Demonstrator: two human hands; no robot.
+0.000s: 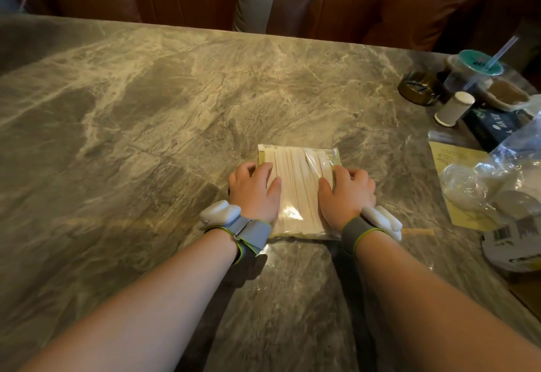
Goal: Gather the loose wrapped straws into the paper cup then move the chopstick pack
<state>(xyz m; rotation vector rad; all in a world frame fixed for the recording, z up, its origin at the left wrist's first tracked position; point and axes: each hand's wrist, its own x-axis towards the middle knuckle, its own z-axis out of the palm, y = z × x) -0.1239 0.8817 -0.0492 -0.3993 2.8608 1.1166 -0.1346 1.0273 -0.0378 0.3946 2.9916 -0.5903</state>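
A clear plastic pack of pale wooden chopsticks (298, 178) lies flat near the middle of the marble table (146, 102). My left hand (254, 190) grips its left edge, fingers curled over the side. My right hand (347, 191) grips the right edge the same way. Both wrists wear grey bands with white sensors. A small paper cup (454, 108) lies tipped at the right side of the table. I see no loose wrapped straws.
At the far right stand a plastic drink cup with a teal lid and straw (475, 68), a dark round tin (417, 87), a bowl (508, 95), a yellow paper (456, 166), crumpled clear plastic (497, 178) and a labelled lid (515, 242). Brown sofa and cushion (263, 2) lie behind the table.
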